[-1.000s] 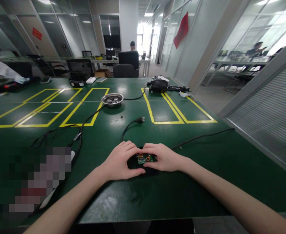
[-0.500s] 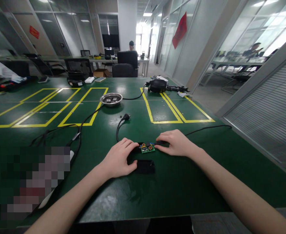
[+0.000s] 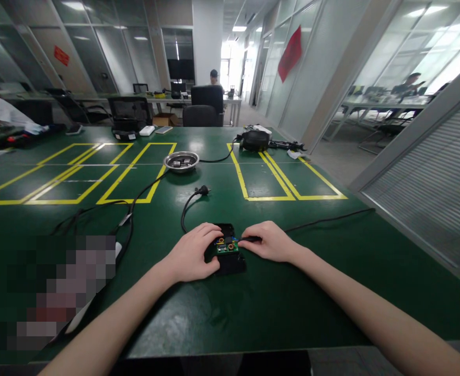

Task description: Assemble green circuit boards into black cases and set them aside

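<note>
A small green circuit board with copper-wound ring coils lies in front of me. Black plastic case parts show along its near and far sides; how they join is hard to see. My left hand curves round the left end, thumb on the near case part and fingertips by the board's far left corner. At the board's right end, my right hand pinches a black cable between thumb and fingers. Another cord with a black power plug runs out from behind my left hand.
A steel bowl with metal parts stands farther back. To the left lies a blurred-out power strip-like object with cords. A black device sits at the table's far edge. Yellow tape outlines mark the table. Other people sit in the background.
The circuit board and my right hand with the cable have shifted left and slightly nearer. The board now overlaps the near case part, and more of the far part shows.
</note>
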Available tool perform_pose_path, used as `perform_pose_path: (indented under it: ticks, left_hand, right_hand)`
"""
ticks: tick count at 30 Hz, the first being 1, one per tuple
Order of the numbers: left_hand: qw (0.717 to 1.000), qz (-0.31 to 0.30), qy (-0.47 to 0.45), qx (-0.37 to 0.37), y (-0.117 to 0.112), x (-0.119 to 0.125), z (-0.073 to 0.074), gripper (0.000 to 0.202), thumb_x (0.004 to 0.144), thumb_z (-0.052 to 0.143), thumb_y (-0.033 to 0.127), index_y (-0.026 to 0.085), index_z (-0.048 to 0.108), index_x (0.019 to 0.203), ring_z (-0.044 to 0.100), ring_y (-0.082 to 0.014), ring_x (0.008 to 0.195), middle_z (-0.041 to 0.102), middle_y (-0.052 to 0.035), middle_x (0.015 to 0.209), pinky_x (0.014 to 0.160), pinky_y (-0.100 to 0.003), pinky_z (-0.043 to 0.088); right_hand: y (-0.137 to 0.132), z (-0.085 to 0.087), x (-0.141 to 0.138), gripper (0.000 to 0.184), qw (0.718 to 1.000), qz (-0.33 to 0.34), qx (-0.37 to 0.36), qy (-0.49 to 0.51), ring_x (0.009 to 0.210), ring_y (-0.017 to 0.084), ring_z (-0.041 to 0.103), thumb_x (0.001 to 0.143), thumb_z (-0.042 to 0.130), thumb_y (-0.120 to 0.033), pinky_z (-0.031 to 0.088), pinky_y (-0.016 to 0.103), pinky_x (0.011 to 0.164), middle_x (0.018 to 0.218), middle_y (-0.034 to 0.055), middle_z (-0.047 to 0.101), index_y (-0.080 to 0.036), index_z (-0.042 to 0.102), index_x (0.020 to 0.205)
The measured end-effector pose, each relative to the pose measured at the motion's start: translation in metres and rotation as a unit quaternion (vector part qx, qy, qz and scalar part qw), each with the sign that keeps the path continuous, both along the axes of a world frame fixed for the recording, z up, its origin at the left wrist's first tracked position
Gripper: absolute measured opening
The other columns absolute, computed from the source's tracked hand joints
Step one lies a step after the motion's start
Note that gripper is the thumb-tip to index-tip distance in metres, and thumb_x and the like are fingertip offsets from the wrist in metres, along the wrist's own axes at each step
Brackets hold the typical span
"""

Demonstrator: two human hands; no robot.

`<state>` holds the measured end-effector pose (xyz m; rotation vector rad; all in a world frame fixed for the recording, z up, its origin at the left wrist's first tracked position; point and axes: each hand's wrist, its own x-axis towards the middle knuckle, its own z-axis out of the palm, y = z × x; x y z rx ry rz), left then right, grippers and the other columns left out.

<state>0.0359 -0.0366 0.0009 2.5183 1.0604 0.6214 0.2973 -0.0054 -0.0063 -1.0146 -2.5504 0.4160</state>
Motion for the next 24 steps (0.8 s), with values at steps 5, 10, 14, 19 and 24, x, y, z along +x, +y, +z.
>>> perform_pose_path:
  ticks: [5, 10, 14, 19, 24]
  left_hand:
    - [1.0, -0.012, -0.019, 0.002, 0.005, -0.004, -0.004, 0.058, 0.076, 0.06, 0.015, 0.014, 0.062, 0.134, 0.058, -0.0296, 0.135, 0.063, -0.0154, 0.143, 0.121, -0.05, 0.044]
    - [0.999, -0.027, -0.029, -0.009, 0.007, -0.009, -0.008, 0.062, 0.077, 0.06, 0.014, 0.016, 0.06, 0.138, 0.057, -0.0278, 0.137, 0.063, -0.0143, 0.145, 0.124, -0.051, 0.039]
    - [0.998, -0.036, -0.044, -0.011, 0.011, -0.013, -0.009, 0.06, 0.078, 0.061, 0.015, 0.016, 0.061, 0.138, 0.058, -0.0276, 0.137, 0.064, -0.0137, 0.144, 0.123, -0.053, 0.039]
    - [0.999, -0.014, -0.037, 0.014, 0.013, -0.012, -0.009, 0.054, 0.079, 0.062, 0.015, 0.018, 0.065, 0.132, 0.062, -0.0283, 0.132, 0.07, -0.0116, 0.136, 0.122, -0.056, 0.04]
    - [0.998, -0.029, -0.052, 0.035, 0.009, -0.01, -0.004, 0.054, 0.081, 0.062, 0.015, 0.019, 0.063, 0.134, 0.062, -0.0274, 0.131, 0.067, -0.0123, 0.138, 0.118, -0.051, 0.046]
  right_hand:
    - [-0.004, -0.002, -0.005, 0.025, 0.999, -0.046, 0.026, -0.012, 0.055, 0.014, 0.058, 0.095, 0.067, -0.036, 0.033, 0.025, 0.057, 0.062, 0.0008, 0.067, -0.019, 0.073, 0.078]
    - [-0.005, -0.002, -0.006, 0.025, 0.998, -0.04, 0.05, -0.015, 0.054, 0.014, 0.058, 0.096, 0.066, -0.035, 0.033, 0.024, 0.056, 0.059, 0.0004, 0.065, -0.019, 0.072, 0.078]
    - [-0.005, -0.002, -0.007, 0.025, 0.997, -0.044, 0.06, -0.014, 0.054, 0.014, 0.059, 0.096, 0.066, -0.035, 0.034, 0.024, 0.056, 0.059, 0.0009, 0.066, -0.018, 0.072, 0.078]
    - [-0.006, -0.003, -0.01, 0.025, 0.995, -0.067, 0.062, -0.027, 0.057, 0.015, 0.062, 0.095, 0.067, -0.035, 0.033, 0.025, 0.056, 0.063, 0.0021, 0.069, -0.019, 0.073, 0.078]
    - [-0.007, -0.004, -0.01, 0.025, 0.995, -0.061, 0.073, -0.003, 0.056, 0.015, 0.063, 0.096, 0.067, -0.034, 0.034, 0.025, 0.056, 0.064, 0.0025, 0.07, -0.018, 0.073, 0.078]
